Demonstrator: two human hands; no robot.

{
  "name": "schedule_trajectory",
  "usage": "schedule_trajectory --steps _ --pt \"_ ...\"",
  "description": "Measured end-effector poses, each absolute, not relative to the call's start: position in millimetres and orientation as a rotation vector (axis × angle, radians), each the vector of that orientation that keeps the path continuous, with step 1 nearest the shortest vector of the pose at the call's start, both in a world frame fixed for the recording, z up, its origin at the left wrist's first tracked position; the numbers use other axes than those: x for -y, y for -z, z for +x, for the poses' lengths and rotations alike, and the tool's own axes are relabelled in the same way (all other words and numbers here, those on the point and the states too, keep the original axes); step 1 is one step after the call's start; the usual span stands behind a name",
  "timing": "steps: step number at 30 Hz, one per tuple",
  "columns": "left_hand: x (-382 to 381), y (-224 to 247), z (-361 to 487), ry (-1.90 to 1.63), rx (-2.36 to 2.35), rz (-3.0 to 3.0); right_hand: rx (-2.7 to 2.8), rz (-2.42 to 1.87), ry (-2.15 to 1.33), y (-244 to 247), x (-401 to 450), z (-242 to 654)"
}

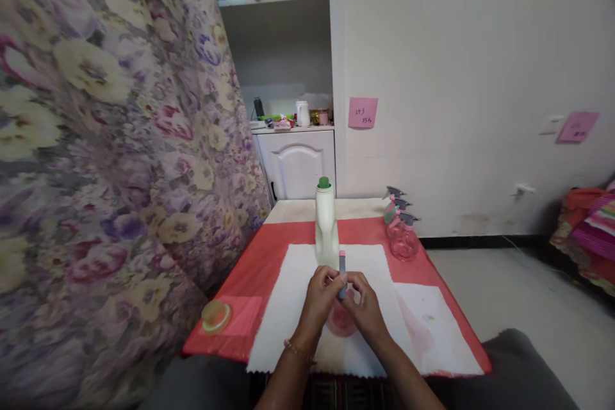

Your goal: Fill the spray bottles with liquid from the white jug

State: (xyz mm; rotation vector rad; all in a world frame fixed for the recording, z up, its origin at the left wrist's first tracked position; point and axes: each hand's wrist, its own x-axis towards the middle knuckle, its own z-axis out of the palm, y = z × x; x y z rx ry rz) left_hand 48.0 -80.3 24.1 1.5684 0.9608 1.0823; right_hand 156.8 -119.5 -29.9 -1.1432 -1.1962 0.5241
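Note:
A slim grey stick with a pink top [342, 262] stands upright between my hands. My left hand [323, 295] has its fingers closed on the stick. From the right, my right hand [366, 307] pinches the same stick lower down. Below them a round pink transparent bottle [341, 321] rests on the white cloth [283, 314], partly hidden by my hands. Just beyond my hands stands a pale green jug [327, 224] with a green cap.
Pink spray bottles [403, 245] stand at the table's back right. A roll of tape [216, 316] lies at the left on the red tablecloth [254, 262]. A stained white sheet [432, 327] covers the right side. A floral curtain [120, 173] hangs left.

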Motion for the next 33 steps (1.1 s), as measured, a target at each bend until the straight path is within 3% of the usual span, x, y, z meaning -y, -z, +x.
schedule_trajectory --steps 33 --pt "81.4 -21.9 48.5 -1.078 -0.981 1.544 1.197 -1.152 -0.525 28.7 121.9 157.7"
